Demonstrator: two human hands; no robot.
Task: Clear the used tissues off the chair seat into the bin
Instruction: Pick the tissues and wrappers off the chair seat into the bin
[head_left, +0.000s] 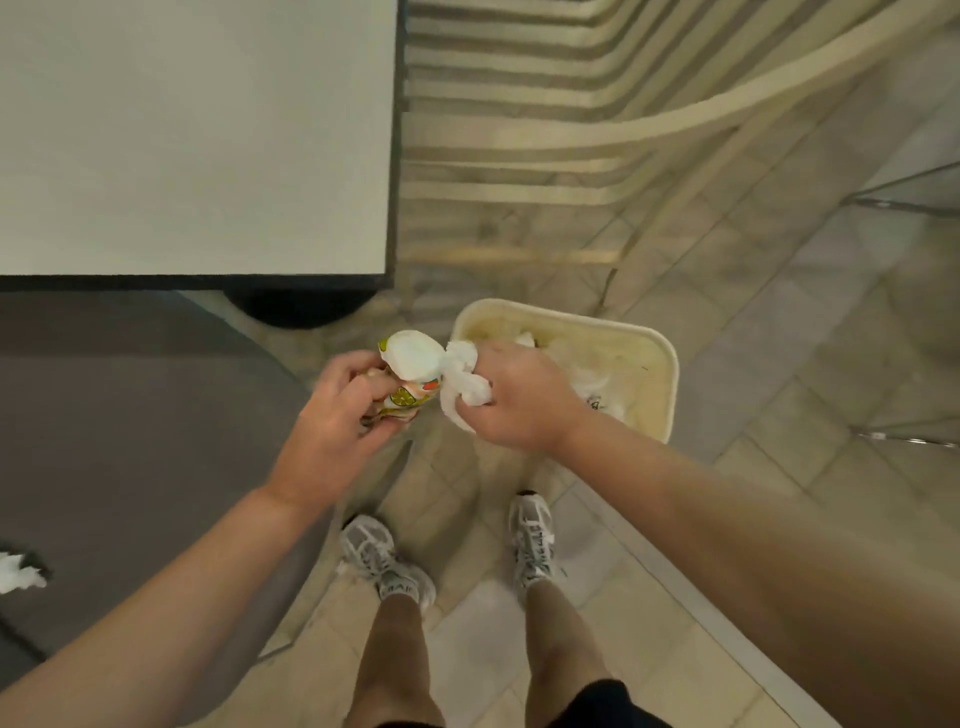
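Both forearms extend forward, bare, and converge toward the centre. The left hand (332, 415) has its fingers curled, gripping a printed packet (410, 371). The right hand (519, 400), back upward, has its fingers curled around a crumpled white tissue (465, 387). The two hands sit just beside each other.

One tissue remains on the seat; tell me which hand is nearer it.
Left. The left hand, gripping a printed wrapper, is nearer the crumpled tissue on the seat; the right hand holds tissues over the bin, farther away.
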